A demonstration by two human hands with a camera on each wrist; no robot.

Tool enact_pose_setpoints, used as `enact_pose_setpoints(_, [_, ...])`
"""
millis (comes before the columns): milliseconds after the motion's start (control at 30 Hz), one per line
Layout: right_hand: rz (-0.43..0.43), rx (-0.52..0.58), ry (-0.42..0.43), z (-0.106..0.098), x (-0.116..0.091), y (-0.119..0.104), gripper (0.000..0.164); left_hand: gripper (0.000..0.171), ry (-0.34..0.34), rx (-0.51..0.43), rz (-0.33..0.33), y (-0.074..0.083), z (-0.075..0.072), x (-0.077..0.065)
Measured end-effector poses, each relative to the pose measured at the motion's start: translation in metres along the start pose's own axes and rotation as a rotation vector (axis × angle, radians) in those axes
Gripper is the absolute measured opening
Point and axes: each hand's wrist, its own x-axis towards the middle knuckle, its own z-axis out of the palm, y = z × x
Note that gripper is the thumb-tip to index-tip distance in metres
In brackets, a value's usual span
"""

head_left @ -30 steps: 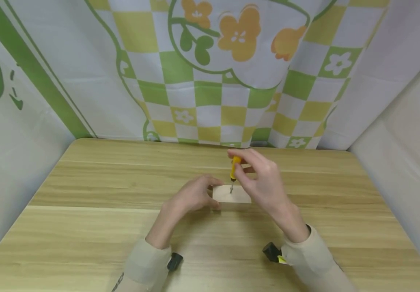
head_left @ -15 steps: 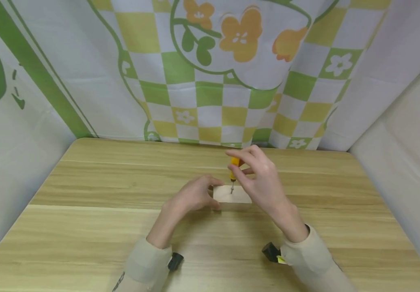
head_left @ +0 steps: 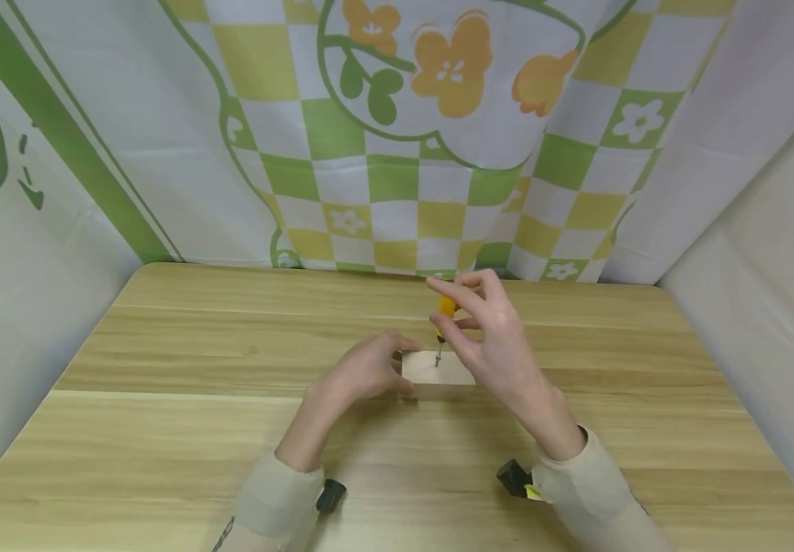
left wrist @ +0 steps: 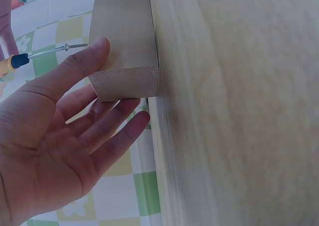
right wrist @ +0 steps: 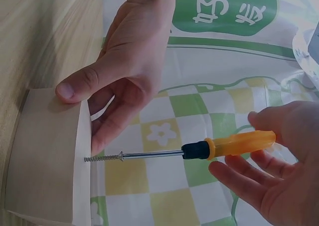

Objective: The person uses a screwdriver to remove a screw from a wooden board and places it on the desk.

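A pale wooden block [head_left: 450,372] sits on the table, its left end gripped by my left hand [head_left: 362,368]. In the left wrist view the thumb presses one side of the block [left wrist: 124,31], with fingers on the other side. A threaded screw [right wrist: 103,158] stands out from the block's top face, its tip at the wood. My right hand [head_left: 496,337] pinches the orange handle of a screwdriver [right wrist: 239,143] between thumb and fingers above the block. The screwdriver's shaft lines up with the screw, its tip at the screw's head.
The wood-grain table [head_left: 182,445] reaches back to a checked, flowered curtain [head_left: 397,176]. White cloth walls [head_left: 31,307] rise at both sides. A small black device [head_left: 331,496] sits at the left cuff, and another black device [head_left: 512,478] at the right cuff.
My right hand's fingers have shifted around the screwdriver handle, and its knuckles have risen slightly. The left hand and the block have stayed in place.
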Motion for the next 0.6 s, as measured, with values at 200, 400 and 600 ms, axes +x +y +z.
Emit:
enact_pose_setpoints(200, [-0.001, -0.060, -0.009, -0.0004, 0.0002, 0.0011, 0.047, 0.061, 0.004, 0.012, 0.007, 0.0011, 0.0004, 0.0003])
enact_pose_setpoints(400, [0.046, -0.070, -0.036, 0.0009, 0.0003, 0.0005, 0.051, 0.063, 0.004, -0.002, 0.003, 0.0017, 0.0001, -0.0002])
enact_pose_setpoints(600, [0.063, -0.011, -0.032, 0.0010, -0.0016, 0.0013, 0.038, 0.061, -0.001, -0.008, -0.002, 0.0016, -0.0005, 0.0004])
